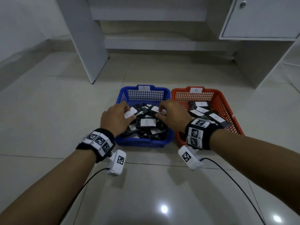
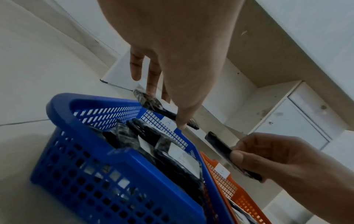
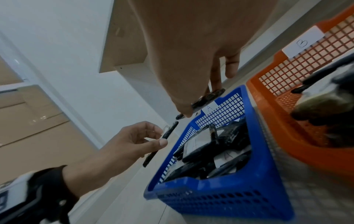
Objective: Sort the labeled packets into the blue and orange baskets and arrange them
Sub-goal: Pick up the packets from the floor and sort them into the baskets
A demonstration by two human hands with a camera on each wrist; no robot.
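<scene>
At the centre of the head view, the left hand has its grip pinched on a black packet marked A, and the right hand pinches another A packet, both just above the blue basket. More packets lie heaped inside it. Right of it, seemingly touching, the orange basket holds packets whose labels are too blurred to read.

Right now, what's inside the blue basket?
The blue basket holds a loose pile of black packets, one face up labelled A. Both hands hide some; lower layers are covered.
</scene>
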